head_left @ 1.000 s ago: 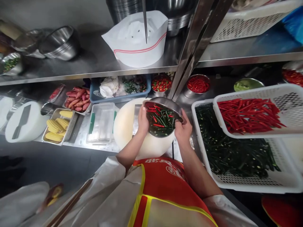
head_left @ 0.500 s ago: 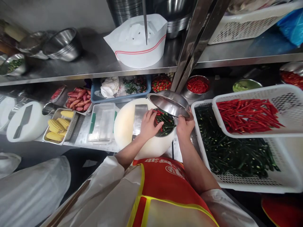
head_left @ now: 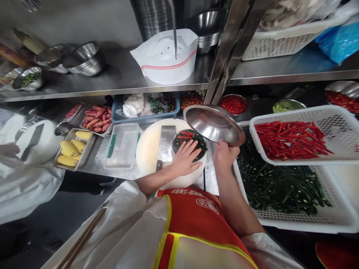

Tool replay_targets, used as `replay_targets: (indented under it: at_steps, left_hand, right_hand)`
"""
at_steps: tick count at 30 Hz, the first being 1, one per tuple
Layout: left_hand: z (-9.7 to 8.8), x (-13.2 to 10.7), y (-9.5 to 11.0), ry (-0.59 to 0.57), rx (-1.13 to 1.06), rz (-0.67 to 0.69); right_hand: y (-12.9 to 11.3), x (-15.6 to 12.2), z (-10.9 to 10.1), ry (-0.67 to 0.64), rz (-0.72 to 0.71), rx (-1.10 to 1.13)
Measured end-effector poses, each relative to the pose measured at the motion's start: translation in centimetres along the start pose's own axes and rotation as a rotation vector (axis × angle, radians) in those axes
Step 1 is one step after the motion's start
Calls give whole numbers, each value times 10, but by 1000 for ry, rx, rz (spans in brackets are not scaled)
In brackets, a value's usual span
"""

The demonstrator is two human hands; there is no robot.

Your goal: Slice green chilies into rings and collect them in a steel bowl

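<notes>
My left hand (head_left: 186, 158) lies with fingers spread over a steel bowl (head_left: 174, 141) of green and red chili peppers (head_left: 188, 136), touching the peppers. This bowl sits on a round white cutting board (head_left: 148, 144). Beside it on the board lies a cleaver (head_left: 166, 142), its handle partly under my left forearm. My right hand (head_left: 225, 155) grips the rim of a second steel bowl (head_left: 214, 125), which is tilted up in the air with its hollow inside toward me. No peppers show in that tilted bowl.
On the right stand white baskets of red chilies (head_left: 291, 140) and green peppers (head_left: 283, 186). To the left are a clear plastic container (head_left: 122, 147), a tray of corn (head_left: 70, 149) and sweet potatoes (head_left: 97, 118). A steel shelf (head_left: 117, 84) crosses above. A co-worker's sleeve (head_left: 30, 186) shows at far left.
The tilted bowl has moved right and away from the bowl of peppers. My left hand has flattened over the peppers. A co-worker's hand has come into view at the left.
</notes>
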State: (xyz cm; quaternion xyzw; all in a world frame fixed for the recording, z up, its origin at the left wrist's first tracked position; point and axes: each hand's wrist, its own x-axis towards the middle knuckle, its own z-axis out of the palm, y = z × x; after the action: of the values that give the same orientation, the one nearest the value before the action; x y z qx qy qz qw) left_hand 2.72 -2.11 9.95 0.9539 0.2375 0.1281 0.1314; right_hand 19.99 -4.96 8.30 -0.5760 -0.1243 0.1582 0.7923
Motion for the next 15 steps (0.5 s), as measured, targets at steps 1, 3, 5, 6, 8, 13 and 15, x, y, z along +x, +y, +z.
replay_targets:
  at_steps: [1,3,5,6,8,13,15]
  left_hand:
    - [-2,5,1,14,9,-20]
    - [-8,18,2,59,27,-96]
    - [-14,34,1,87,32,-172]
    - [-15,43,-1,86,30,-198]
    - [-14,57,-5,39,22,-234]
    - [-5,67,-14,-123,8,-237]
    - [-7,63,-13,-99,-9,-225]
  right_hand:
    - [-3,-1,-1,54,32,39]
    - [-10,-2,-4,154,75,145]
    - [-16,-2,-13,213,103,242]
    - [-18,-3,-20,232,115,276]
    - [-21,-4,-37,260,139,310]
    - [-24,-25,-88,276,151,249]
    - [-23,-38,-105,305,158,190]
